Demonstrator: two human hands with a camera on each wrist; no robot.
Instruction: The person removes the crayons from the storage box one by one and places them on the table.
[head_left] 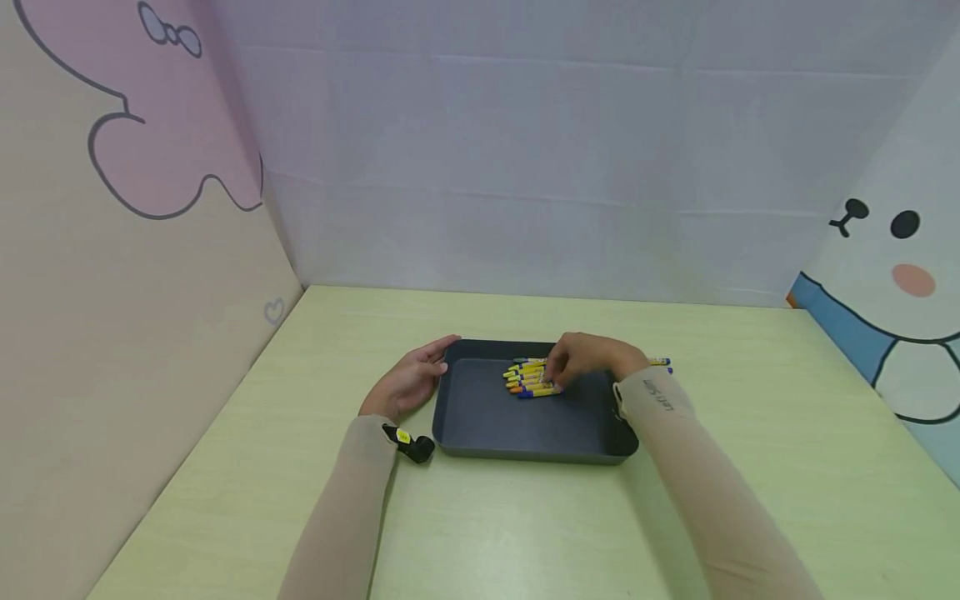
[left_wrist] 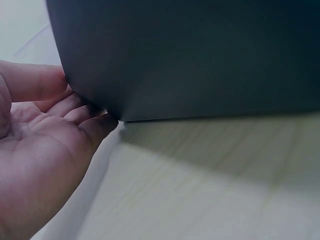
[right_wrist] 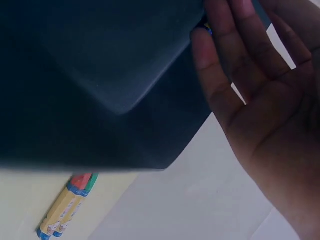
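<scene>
Both hands are working: my open left hand (head_left: 408, 385) is bracing the tray (head_left: 480, 417) while my flat right hand (head_left: 588, 360) is settling crayons (head_left: 531, 379); I'm keeping pressure light.

This is a small staged recording booth rather than a lived-in room. A pale green bench (head_left: 750, 467) is boxed in on three sides by thin panel walls: a plain lavender back panel (head_left: 562, 167), a left panel (head_left: 112, 292) printed with a pink cartoon shape, and a right panel (head_left: 900, 275) showing a cartoon white bear. A dark tray (head_left: 525, 433) of crayons (head_left: 528, 379) sits on the bench.
</scene>
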